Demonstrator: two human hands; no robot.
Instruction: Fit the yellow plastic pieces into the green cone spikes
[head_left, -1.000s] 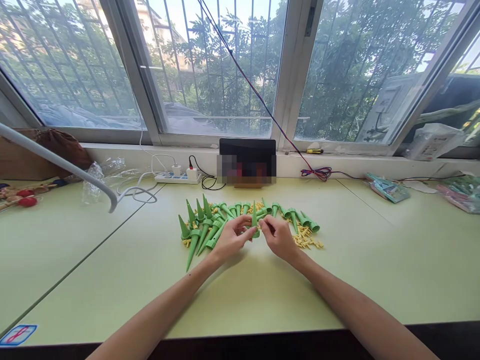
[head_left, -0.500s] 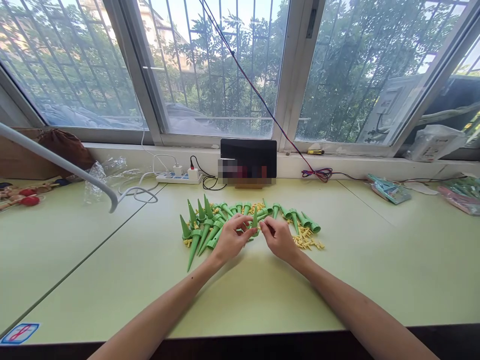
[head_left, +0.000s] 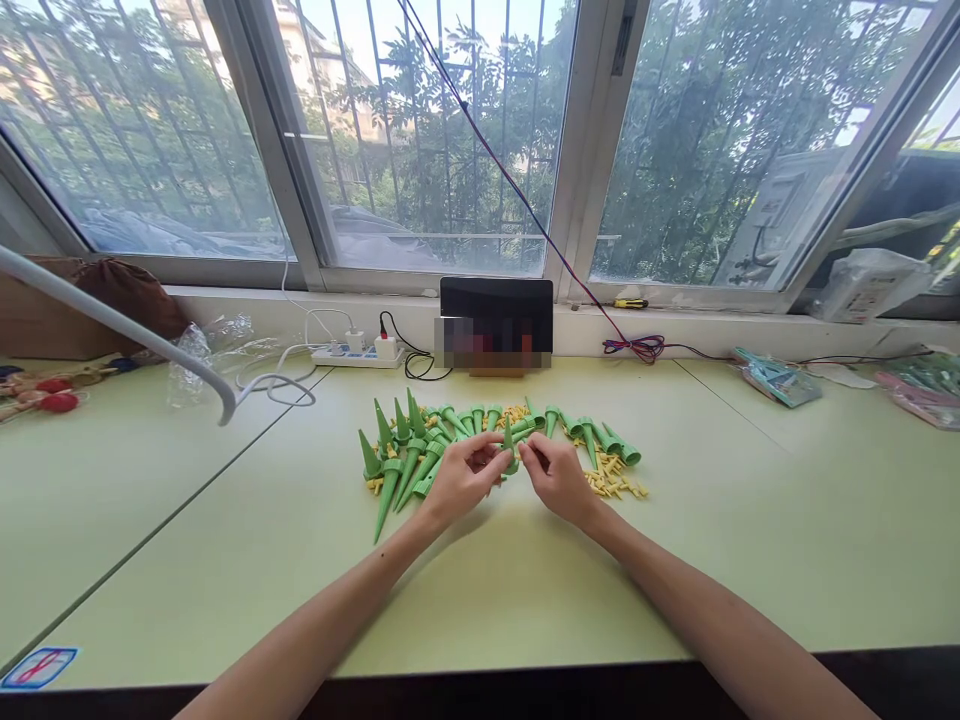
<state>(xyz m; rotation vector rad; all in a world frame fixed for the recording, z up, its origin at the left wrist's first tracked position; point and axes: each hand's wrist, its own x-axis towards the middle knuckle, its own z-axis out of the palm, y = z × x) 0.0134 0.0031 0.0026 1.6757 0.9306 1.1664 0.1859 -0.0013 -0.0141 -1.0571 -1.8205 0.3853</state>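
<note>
My left hand (head_left: 463, 477) pinches a green cone-shaped spike (head_left: 509, 446) that stands point up between both hands. My right hand (head_left: 553, 474) is closed beside it, fingertips pressed at the spike's base; what they hold is too small to make out. Behind the hands lies a heap of several green spikes (head_left: 405, 452) on the pale green table (head_left: 480, 580), mixed with small yellow pieces (head_left: 611, 478) scattered at the right of the heap.
A dark tablet (head_left: 496, 325) leans against the window sill behind the heap. A white power strip (head_left: 354, 353) with cables lies to the left. A white lamp arm (head_left: 112, 330) crosses the left side. Packets (head_left: 776, 380) rest at the far right.
The spike held between my hands has sunk slightly lower. Both hands stay in the same place with small finger movements.
</note>
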